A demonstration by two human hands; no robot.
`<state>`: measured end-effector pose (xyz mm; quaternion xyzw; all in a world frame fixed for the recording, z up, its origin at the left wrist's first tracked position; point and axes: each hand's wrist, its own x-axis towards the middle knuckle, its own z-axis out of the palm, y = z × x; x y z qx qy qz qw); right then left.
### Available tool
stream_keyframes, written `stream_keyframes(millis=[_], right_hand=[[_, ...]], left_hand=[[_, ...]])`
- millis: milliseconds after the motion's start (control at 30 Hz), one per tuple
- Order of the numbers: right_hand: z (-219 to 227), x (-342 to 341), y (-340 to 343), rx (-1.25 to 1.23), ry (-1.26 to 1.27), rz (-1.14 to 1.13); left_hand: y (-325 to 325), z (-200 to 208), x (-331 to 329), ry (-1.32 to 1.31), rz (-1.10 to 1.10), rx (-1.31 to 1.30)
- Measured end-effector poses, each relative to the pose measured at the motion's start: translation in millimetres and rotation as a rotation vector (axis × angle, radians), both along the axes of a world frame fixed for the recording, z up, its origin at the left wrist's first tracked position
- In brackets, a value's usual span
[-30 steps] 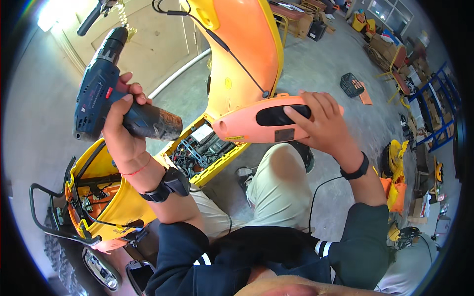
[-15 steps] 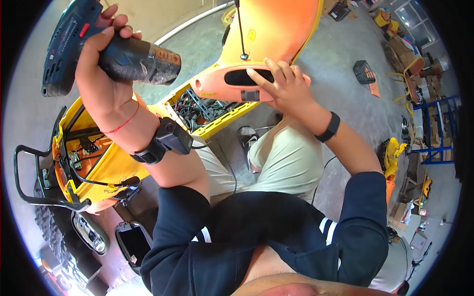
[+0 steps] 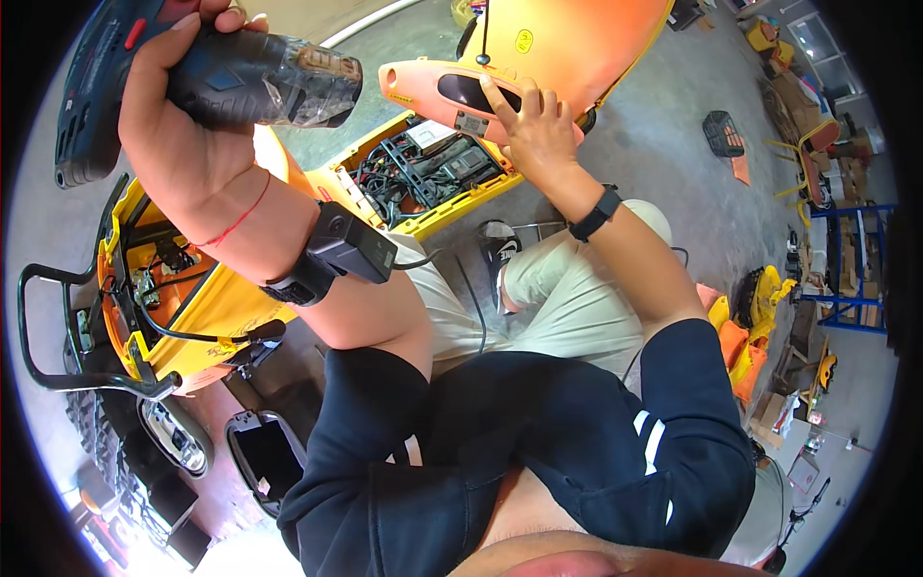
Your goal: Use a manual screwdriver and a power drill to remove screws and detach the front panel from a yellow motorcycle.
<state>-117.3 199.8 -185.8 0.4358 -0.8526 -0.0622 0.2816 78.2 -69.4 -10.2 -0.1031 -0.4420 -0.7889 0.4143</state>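
Observation:
My left hand is wrapped round a dark blue and black cordless drill, raised at the upper left. An orange plastic cover with a dark oval inset is in my right hand. Those fingers lie over the cover's face, and the thumb is hidden. Left of and below the cover, a yellow-edged compartment shows cables, a dark bracket and black electronic boxes. Behind the cover rises a large orange body panel, with a black rod and ball end in front of it.
To the left stands a yellow vehicle body with a black tubular bar. A dark-framed part lies on the floor below it. At right are a black basket, yellow and orange parts, a chair and blue shelving.
The orange cover has tilted, its right end lower, and come away from the compartment, so more of the inside shows. My left hand and the drill have shifted slightly left and up.

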Motion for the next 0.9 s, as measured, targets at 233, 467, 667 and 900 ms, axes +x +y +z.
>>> stream_keyframes(millis=[233,467,667,900], right_hand=[[-25.4,8.9,0.7,-0.104,0.183,0.040],[-3.5,15.5,14.2,-0.137,-0.129,0.010],[28.1,18.0,43.6,-0.185,-0.161,0.065],[67.9,26.7,93.4,-0.236,-0.208,0.046]], left_hand=[[4.8,-3.1,-12.0,-0.096,-0.042,0.032],[8.1,-6.0,-22.5,-0.137,-0.016,0.023],[14.1,-2.8,-24.4,-0.227,0.110,0.011],[39.1,-21.9,-54.3,-0.400,0.214,-0.001]])
